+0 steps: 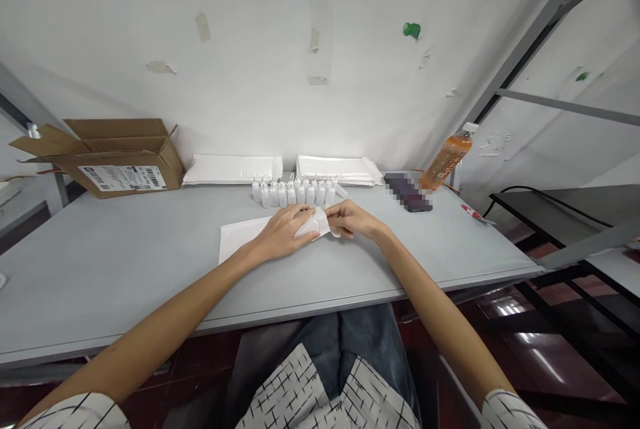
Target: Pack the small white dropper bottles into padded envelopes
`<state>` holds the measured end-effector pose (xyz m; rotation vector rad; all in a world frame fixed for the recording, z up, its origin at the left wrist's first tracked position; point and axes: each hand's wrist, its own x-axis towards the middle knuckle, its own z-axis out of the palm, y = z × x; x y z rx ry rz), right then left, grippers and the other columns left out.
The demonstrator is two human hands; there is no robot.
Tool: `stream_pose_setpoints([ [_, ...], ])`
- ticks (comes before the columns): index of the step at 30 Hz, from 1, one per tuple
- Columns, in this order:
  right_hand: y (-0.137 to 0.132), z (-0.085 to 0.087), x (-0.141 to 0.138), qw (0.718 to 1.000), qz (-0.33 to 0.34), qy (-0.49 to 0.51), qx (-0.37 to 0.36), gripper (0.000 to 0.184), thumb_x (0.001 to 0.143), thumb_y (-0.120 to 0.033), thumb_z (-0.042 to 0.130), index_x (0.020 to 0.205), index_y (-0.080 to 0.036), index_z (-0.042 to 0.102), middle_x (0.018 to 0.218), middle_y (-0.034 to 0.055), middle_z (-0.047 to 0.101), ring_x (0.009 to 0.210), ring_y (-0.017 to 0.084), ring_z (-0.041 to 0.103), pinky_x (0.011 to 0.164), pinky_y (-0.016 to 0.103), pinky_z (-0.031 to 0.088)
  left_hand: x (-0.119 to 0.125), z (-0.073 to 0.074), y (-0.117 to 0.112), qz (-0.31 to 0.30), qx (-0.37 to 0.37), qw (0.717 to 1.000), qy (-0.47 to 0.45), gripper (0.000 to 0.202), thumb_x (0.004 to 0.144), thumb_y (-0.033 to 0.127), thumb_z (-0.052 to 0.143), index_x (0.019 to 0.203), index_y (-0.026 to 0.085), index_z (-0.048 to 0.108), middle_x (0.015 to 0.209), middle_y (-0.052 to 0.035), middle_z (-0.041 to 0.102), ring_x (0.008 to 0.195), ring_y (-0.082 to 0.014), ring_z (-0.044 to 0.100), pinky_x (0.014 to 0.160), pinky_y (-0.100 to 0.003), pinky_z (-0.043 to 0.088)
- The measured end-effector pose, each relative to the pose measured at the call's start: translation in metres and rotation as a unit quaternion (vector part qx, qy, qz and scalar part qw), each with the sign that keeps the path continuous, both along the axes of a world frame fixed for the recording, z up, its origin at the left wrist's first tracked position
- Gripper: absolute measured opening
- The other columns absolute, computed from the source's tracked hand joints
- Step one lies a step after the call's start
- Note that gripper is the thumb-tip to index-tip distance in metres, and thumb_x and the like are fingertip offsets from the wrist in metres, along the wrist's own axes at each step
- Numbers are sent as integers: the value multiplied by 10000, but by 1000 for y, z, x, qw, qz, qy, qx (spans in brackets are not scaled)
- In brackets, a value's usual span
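A white mailing bag (243, 236) lies flat on the grey table in front of me, its right end raised a little. My left hand (285, 230) rests across it, palm down with the fingers stretched out. At the bag's right end, my right hand (351, 218) has its fingers curled in and pinched on the edge. A small pale piece shows under those fingers; whether it is the bag's flap or something else, I cannot tell. Just behind both hands stand several small translucent squeeze bottles (291, 196) with white caps, in close rows.
Two stacks of white mailing bags, a left one (233, 169) and a right one (337, 169), lie along the wall. An open cardboard box (130, 172) stands at the left. On the right are a phone (407, 192), an orange drink bottle (447, 157) and a red-and-white marker-like item (473, 212).
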<state>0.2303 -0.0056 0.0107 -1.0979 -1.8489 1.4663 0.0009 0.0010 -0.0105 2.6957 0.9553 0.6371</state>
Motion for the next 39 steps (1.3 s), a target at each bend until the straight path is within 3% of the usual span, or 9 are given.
stream_pose_setpoints([
  [5, -1, 2, 4, 999, 33, 23, -32, 312, 816, -291, 610, 1037, -102, 723, 515, -42, 564, 357, 59, 442, 415, 212, 293, -1, 1, 1, 4, -21, 999, 30, 622, 946, 587, 410, 1428, 199, 464, 1402, -134, 496, 1248, -325, 491, 1039, -471, 401],
  [12, 5, 0, 14, 994, -102, 34, 5, 285, 775, -356, 683, 938, -126, 726, 914, 90, 750, 366, 33, 431, 403, 234, 318, -9, 4, 3, 19, -10, 994, 103, 949, 754, 766, 566, 1508, 230, 358, 1437, -171, 447, 1288, -386, 426, 1035, -516, 361],
  [18, 10, 1, 22, 966, -234, 90, 71, 328, 797, -456, 662, 792, -133, 714, 780, 79, 744, 356, 27, 306, 374, 248, 257, -8, 10, -5, 47, 48, 993, 100, 672, 820, 498, 626, 1411, 205, 499, 1198, -138, 594, 1073, -311, 565, 930, -468, 446],
  [23, 9, 13, 34, 930, -307, 191, 70, 438, 767, -578, 692, 784, -141, 713, 717, 76, 719, 360, 43, 322, 367, 253, 243, -7, 27, -16, 32, 125, 991, -29, 543, 831, 419, 619, 1327, 204, 558, 1115, -94, 640, 998, -254, 608, 853, -376, 498],
  [26, 6, 16, 34, 944, -269, 184, 61, 497, 771, -623, 669, 800, -129, 713, 689, 79, 709, 360, 50, 342, 361, 248, 223, -9, 32, -15, 60, 146, 981, -110, 504, 833, 386, 617, 1300, 208, 560, 1117, -84, 653, 1023, -252, 614, 863, -367, 510],
  [31, -3, 15, 15, 992, -87, 92, 27, 438, 783, -540, 684, 648, -124, 662, 601, 63, 670, 396, 81, 443, 386, 237, 263, -8, 27, -13, 51, 145, 982, -107, 537, 837, 407, 624, 1325, 203, 530, 1172, -105, 641, 1070, -268, 603, 914, -396, 499],
  [33, -4, 16, 10, 990, -95, 101, 25, 376, 741, -438, 732, 556, -135, 610, 493, 21, 583, 393, 87, 444, 387, 233, 264, -6, 24, -14, 42, 139, 987, -70, 647, 823, 465, 644, 1393, 213, 470, 1263, -128, 598, 1139, -299, 572, 962, -438, 472],
  [36, -4, 20, 9, 968, -172, 184, 15, 336, 711, -378, 716, 519, -155, 552, 430, -16, 481, 378, 85, 402, 370, 233, 245, -4, 21, -16, 39, 113, 992, -31, 911, 777, 564, 678, 1523, 247, 262, 1421, -150, 478, 1247, -352, 493, 1030, -511, 414],
  [39, -4, 22, 12, 959, -181, 218, -27, 314, 688, -377, 718, 537, -155, 554, 446, -8, 479, 384, 92, 394, 358, 237, 232, -4, 19, -17, 37, 76, 996, -25, 1021, 770, 516, 698, 1561, 285, 95, 1446, -146, 439, 1229, -354, 501, 1005, -521, 432],
])
